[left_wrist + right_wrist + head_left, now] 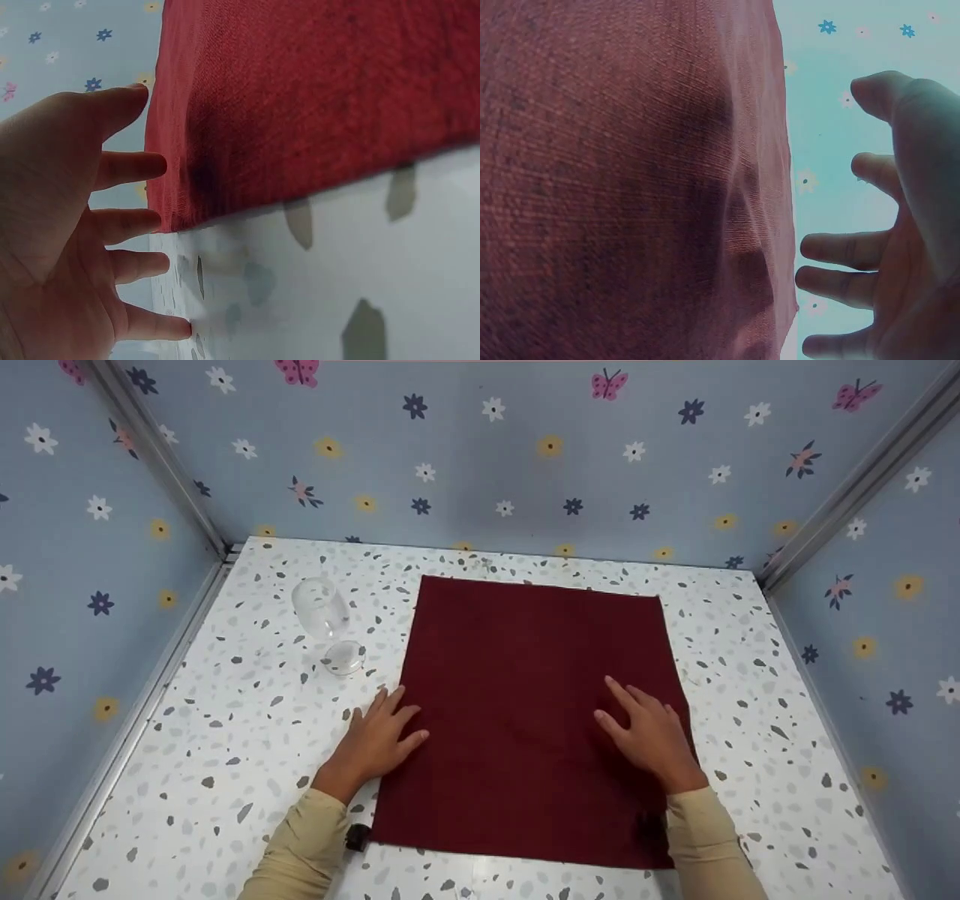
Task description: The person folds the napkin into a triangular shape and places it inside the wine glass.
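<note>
Overlapping cloth [517,675], both hands [377,741] [651,735] outspread

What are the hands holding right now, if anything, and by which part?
Nothing: the left hand is at the left edge of the dark red cloth, the right hand over its right side, both with fingers outstretched.

No text, label, brand, number or sign can be read in the head view or in either wrist view.
</note>
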{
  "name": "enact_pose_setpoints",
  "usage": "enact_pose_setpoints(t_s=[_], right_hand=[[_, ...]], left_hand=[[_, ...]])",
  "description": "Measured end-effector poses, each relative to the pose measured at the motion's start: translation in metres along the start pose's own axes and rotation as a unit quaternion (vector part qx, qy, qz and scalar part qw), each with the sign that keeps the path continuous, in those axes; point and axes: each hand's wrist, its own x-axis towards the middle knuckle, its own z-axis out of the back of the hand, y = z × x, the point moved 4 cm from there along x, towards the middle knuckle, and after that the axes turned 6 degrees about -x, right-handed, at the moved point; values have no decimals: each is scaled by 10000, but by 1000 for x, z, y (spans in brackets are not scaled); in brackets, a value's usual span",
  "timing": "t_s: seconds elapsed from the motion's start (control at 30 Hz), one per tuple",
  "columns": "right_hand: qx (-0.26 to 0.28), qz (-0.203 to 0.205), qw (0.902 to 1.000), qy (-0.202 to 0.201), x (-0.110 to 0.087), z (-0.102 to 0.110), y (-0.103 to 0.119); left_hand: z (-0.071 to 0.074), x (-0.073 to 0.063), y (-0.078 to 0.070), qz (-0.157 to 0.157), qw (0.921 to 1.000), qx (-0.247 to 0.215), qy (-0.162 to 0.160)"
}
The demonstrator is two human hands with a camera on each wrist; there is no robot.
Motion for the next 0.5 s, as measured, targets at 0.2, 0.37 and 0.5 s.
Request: enact_pose_setpoints(t_s=[0.2,0.37,0.5], right_hand=[[94,77,9999,-17,-1,-4,-1],[213,37,9998,22,-2,-8,-2],[291,-77,9995,123,-3,-11,-3]], left_hand=[[-2,-8,-3,47,10000,34,39],[-3,-17,-6,38,10000,0,21],[-3,-24,-9,3,10000,-30,-47]])
